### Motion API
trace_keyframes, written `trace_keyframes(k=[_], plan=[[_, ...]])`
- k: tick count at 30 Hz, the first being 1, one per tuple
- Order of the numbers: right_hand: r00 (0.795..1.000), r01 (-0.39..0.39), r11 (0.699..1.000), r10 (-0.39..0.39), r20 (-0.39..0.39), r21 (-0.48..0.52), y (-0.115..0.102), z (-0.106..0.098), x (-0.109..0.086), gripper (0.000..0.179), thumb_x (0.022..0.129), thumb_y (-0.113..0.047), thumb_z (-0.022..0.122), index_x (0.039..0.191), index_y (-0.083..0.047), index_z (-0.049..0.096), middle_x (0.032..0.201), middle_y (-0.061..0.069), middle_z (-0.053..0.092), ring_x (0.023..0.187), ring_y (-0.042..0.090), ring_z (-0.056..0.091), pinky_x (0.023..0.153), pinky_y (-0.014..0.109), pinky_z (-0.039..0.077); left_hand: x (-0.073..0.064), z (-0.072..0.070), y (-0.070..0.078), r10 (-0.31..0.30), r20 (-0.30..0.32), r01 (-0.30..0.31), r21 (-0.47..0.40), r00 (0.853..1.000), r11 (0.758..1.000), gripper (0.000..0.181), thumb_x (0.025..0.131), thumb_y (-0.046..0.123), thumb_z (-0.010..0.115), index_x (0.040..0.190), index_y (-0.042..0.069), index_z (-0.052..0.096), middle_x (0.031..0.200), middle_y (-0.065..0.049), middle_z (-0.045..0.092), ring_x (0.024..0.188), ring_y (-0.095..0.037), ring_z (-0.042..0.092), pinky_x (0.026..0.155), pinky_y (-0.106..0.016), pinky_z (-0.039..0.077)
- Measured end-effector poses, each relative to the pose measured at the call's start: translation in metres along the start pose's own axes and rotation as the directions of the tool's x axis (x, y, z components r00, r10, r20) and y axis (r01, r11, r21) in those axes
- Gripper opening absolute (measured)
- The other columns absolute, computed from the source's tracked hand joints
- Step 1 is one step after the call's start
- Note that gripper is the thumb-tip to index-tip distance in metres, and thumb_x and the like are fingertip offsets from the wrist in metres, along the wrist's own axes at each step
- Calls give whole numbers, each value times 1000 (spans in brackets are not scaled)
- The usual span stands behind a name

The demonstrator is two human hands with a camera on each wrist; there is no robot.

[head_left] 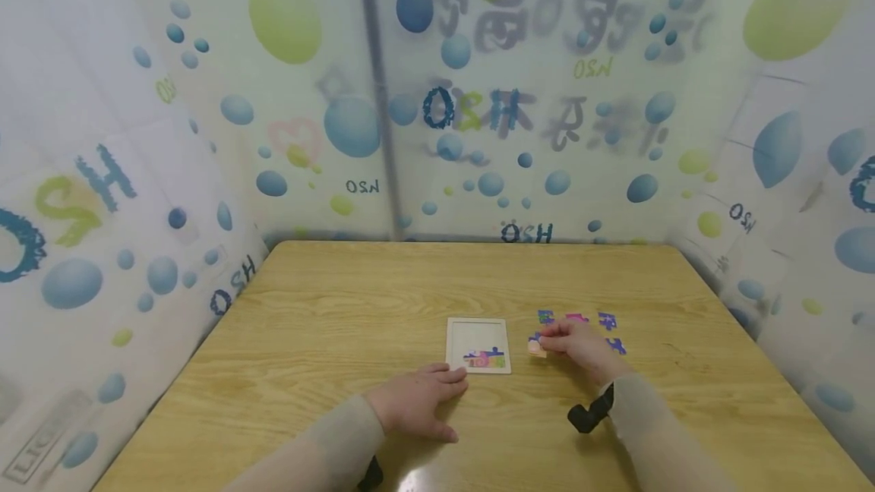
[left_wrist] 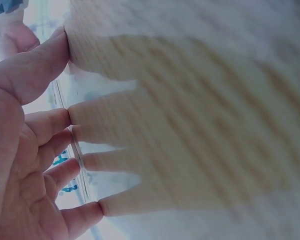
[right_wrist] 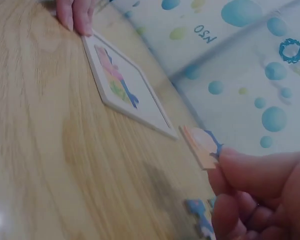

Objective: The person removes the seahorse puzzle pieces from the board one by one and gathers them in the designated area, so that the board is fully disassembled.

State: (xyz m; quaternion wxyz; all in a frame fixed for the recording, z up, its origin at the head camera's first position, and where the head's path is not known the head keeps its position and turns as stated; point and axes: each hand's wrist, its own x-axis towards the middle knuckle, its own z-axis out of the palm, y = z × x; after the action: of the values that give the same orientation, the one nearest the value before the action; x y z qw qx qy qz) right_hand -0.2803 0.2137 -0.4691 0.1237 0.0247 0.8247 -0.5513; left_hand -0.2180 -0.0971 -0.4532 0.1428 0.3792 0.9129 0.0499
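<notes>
Between thumb and fingers, my right hand [head_left: 581, 344] pinches a jigsaw piece [right_wrist: 202, 146] with a pale round shape, orange and dark blue on it. The piece is lifted off the table, to the right of a white puzzle frame [head_left: 449, 344]. Joined pieces [head_left: 485, 358] in pink, green and blue lie along the bottom of that frame. My left hand [head_left: 420, 401] rests on the table with its fingers spread, fingertips at the frame's lower left corner. In the left wrist view the left palm [left_wrist: 20, 185] holds nothing.
Loose jigsaw pieces lie around the right hand: a blue-green one [head_left: 544, 316], a pink one [head_left: 577, 318], and blue ones [head_left: 607, 320] farther right, one partly behind the hand. The wooden table [head_left: 355, 287] meets a patterned curtain [head_left: 314, 196] at the back.
</notes>
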Motion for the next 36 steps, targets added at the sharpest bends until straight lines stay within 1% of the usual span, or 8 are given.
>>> trace_keyframes(k=[5,9,15,20,24,27,32,36], plan=[[1000,2,998,-1,5,-63,5,-10,-7,19,88,-13,69,101,1,65,99,8,61,87,22,50,73,31,42,0,0,0,3,-5,-3,3,1000,1000,79,84,57,64,147,16,41,155,3,30,141,-27,28,114,-37,28],[1000,13,993,-12,6,-118,9,-15,-12,16,87,-9,70,98,0,63,105,10,61,92,23,52,77,32,43,0,1,-1,7,-8,-7,0,1000,1000,79,84,57,64,147,16,42,155,3,30,141,-27,28,114,-37,27],[1000,-16,977,14,-14,-211,10,-16,-19,13,84,-9,72,92,-2,66,98,9,62,89,22,52,78,34,42,0,1,-2,11,-7,-11,-4,1000,1000,79,84,57,64,147,16,41,155,3,30,141,-27,28,114,-37,27],[999,-23,970,16,-29,-243,9,-15,-24,11,83,-9,73,89,-1,68,97,9,61,87,23,51,76,34,41,0,2,-3,9,-6,-10,-10,1000,1000,79,84,57,64,147,16,41,155,3,29,142,-27,28,114,-38,27],[998,-57,959,48,-40,-277,9,-14,-24,9,84,-10,72,88,-4,67,97,8,61,86,23,50,74,34,40,0,2,-3,8,-12,-9,-6,1000,1000,79,84,58,64,147,16,41,155,3,29,141,-27,28,113,-39,28],[997,-79,951,68,-47,-298,11,-14,-24,8,85,-10,72,88,-5,66,99,8,61,88,23,50,76,36,41,0,2,-3,4,-12,-4,-4,1000,1000,80,83,58,64,147,16,41,155,4,29,142,-27,28,113,-39,28],[997,-62,939,45,-57,-338,13,-14,-24,9,84,-10,72,89,-5,66,98,9,62,89,24,52,81,41,43,0,3,-3,-3,-1,3,-14,1000,1000,80,83,59,64,147,17,41,155,4,29,142,-26,27,113,-39,28],[998,-43,932,21,-65,-359,10,-13,-25,9,85,-12,71,90,-6,65,96,7,62,88,23,53,80,40,43,0,2,-3,-4,7,4,-18,1000,1000,80,83,58,64,148,17,40,156,4,29,142,-26,27,114,-39,27]])
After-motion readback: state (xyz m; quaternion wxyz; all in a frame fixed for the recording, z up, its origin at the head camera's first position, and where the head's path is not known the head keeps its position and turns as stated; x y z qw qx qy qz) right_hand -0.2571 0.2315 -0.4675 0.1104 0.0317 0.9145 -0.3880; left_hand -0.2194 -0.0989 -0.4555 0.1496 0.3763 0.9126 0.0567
